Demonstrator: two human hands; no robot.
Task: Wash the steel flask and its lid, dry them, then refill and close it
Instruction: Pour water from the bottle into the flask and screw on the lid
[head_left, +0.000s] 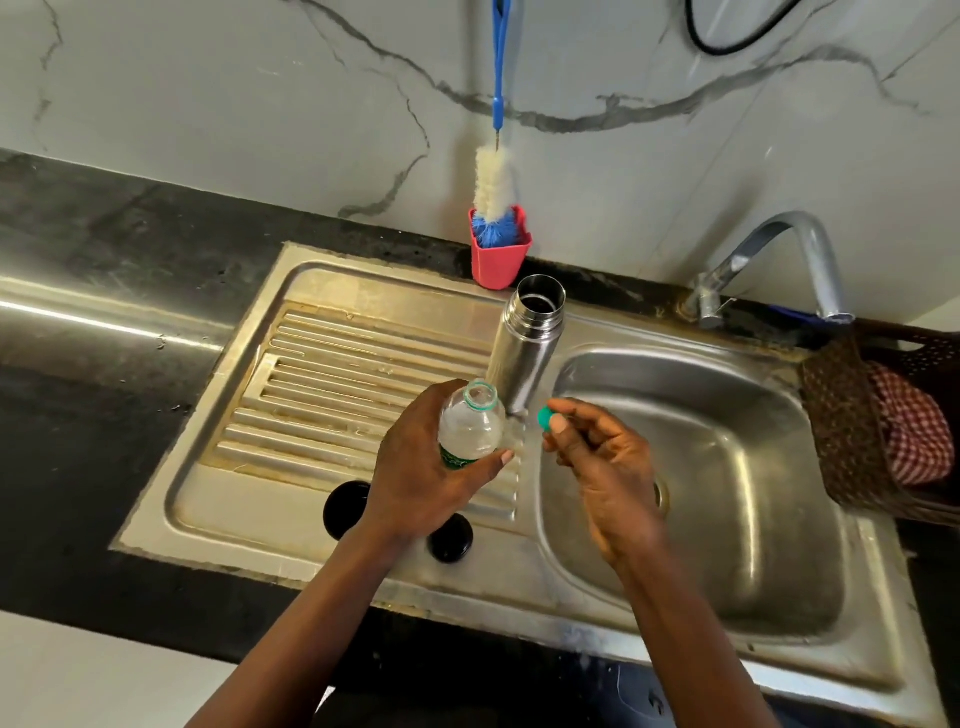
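Observation:
The steel flask (524, 343) stands upright and uncapped on the sink's draining board (322, 374), beside the basin. My left hand (421, 467) grips a clear plastic water bottle (471, 423) with a green label, its mouth open, just in front of the flask. My right hand (597, 457) pinches the bottle's small green cap (545, 417) between thumb and fingers, above the basin's left edge. Two black round pieces (344, 506) (451, 540), apparently the flask's lid parts, lie on the board near its front edge, partly hidden by my left forearm.
The steel basin (727, 499) is at the right, under a curved tap (800, 260). A red cup (498, 249) holds a blue-handled bottle brush (493, 182) against the marble wall. A brown basket with a checked cloth (904, 431) sits at the far right. Black counter (104, 291) extends left.

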